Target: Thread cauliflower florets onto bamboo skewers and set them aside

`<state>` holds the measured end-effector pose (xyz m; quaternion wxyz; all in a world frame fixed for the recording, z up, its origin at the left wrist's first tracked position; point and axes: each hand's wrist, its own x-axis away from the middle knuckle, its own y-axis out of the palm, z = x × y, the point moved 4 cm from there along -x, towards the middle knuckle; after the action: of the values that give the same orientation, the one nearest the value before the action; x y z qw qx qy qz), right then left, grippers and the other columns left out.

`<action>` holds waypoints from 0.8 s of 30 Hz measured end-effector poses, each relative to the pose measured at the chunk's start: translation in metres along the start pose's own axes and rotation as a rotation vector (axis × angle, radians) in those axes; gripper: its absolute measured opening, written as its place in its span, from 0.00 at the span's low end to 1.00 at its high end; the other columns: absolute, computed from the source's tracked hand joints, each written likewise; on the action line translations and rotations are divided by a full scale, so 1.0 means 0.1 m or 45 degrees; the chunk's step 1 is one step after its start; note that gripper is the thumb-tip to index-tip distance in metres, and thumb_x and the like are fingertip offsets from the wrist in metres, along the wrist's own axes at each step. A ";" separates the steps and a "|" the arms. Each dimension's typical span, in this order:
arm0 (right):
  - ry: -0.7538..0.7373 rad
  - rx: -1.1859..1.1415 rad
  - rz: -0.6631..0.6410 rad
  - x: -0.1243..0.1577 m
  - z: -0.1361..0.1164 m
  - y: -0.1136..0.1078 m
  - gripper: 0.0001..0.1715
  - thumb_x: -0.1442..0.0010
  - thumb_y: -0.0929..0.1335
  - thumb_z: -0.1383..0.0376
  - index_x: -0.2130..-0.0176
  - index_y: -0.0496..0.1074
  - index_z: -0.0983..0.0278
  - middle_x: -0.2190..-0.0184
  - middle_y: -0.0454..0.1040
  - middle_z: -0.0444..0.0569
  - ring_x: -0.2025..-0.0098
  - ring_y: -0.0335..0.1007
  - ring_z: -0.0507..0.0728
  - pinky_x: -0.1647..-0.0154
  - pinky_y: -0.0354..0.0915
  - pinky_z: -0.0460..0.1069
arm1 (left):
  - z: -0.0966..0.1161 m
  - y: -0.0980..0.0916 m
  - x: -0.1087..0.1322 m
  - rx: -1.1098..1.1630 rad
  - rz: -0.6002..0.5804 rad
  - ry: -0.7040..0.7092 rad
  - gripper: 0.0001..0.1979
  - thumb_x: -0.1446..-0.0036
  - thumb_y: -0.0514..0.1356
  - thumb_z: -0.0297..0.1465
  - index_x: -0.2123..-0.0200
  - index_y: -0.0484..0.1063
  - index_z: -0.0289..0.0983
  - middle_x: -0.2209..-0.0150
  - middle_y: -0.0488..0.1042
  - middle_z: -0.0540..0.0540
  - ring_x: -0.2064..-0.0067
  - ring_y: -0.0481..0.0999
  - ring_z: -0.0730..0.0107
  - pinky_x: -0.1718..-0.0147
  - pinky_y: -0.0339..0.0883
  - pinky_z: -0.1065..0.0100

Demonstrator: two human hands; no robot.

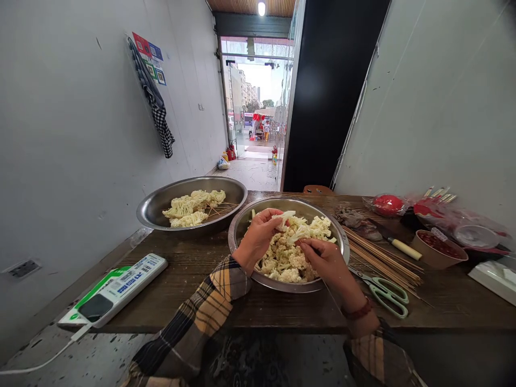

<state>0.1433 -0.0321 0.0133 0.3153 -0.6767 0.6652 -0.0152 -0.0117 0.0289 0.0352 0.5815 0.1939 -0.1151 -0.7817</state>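
Note:
My left hand (260, 235) is closed on a white cauliflower floret (284, 217) above a steel bowl (242, 226) full of loose cauliflower pieces (288, 258). My right hand (324, 259) is pinched on another floret (301, 233) just beside it, over the same bowl. Whether a thin skewer runs through the florets is too small to tell. Both arms wear plaid sleeves, and a beaded bracelet sits on the right wrist.
A second steel bowl (161, 207) at the left holds skewered cauliflower (192, 207). Bamboo skewers (379, 258), green-handled scissors (382, 293), a knife (397, 246), a paper cup (438, 248) and red-lidded bags (427, 209) lie on the right. A power bank (116, 287) rests at the table's left edge.

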 end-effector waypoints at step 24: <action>0.003 0.018 0.029 0.02 -0.01 -0.02 0.21 0.39 0.63 0.55 0.68 0.77 0.67 0.81 0.68 0.45 0.78 0.62 0.51 0.79 0.56 0.45 | 0.01 -0.06 -0.01 -0.226 0.107 0.165 0.09 0.56 0.64 0.27 0.68 0.68 0.36 0.73 0.71 0.50 0.68 0.72 0.73 0.68 0.62 0.72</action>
<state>0.1445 -0.0342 0.0141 0.3194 -0.6668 0.6731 -0.0170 -0.0169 0.0315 0.0342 0.6349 0.1869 -0.0156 -0.7495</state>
